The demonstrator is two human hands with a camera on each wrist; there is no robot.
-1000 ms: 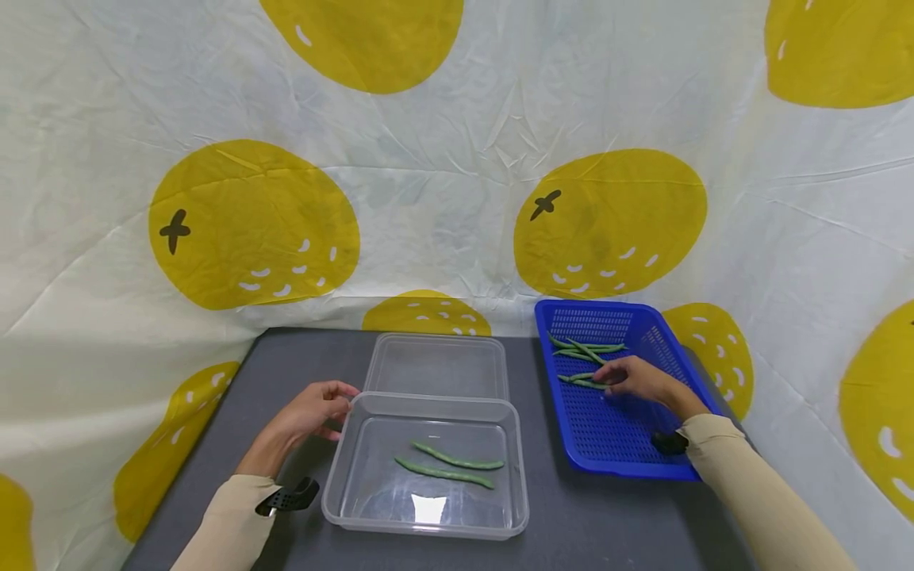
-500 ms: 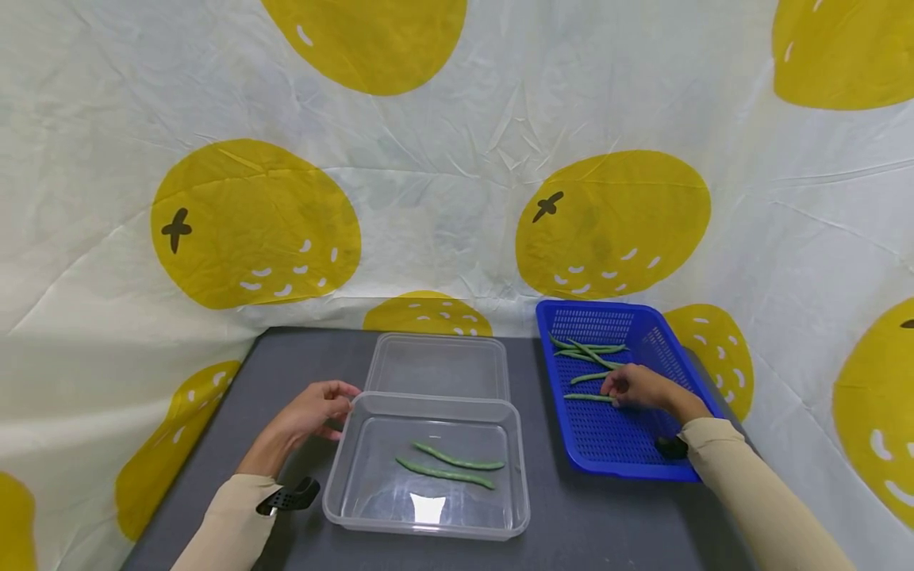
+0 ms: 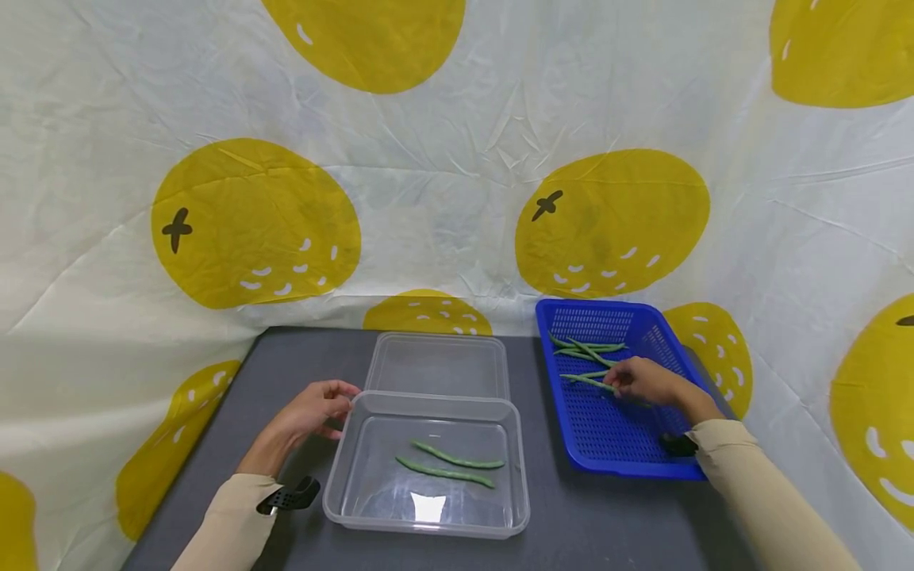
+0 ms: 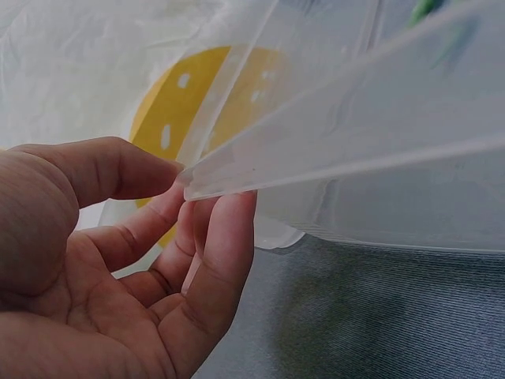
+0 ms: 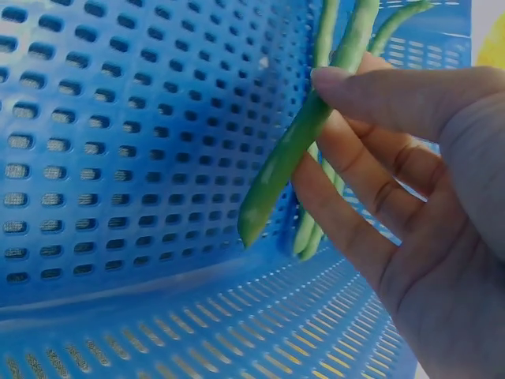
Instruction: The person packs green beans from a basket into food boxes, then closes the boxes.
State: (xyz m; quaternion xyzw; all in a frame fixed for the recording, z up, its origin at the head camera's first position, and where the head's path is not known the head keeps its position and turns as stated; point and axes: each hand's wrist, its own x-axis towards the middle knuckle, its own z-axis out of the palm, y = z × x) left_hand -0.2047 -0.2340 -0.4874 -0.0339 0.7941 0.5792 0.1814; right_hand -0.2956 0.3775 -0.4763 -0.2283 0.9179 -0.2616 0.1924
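My right hand (image 3: 650,385) is inside the blue plastic basket (image 3: 607,440) at the right. Between thumb and fingers it pinches a green bean (image 5: 280,170), whose tip points down in the right wrist view. Several more green beans (image 3: 585,349) lie toward the basket's far end. My left hand (image 3: 310,412) is at the far left corner of a clear plastic container (image 3: 428,530), pinching its rim with thumb and fingers in the left wrist view. Two green beans (image 3: 446,474) lie side by side on the container's floor.
A clear lid (image 3: 439,365) lies flat behind the container. Both containers stand on a dark grey table (image 3: 543,523). A white cloth with yellow fruit prints (image 3: 435,222) hangs behind and at both sides.
My right hand has drawn one green bean apart from another and now holds it slightly raised, tilted over the basket floor. The left hand and the container have stayed put.
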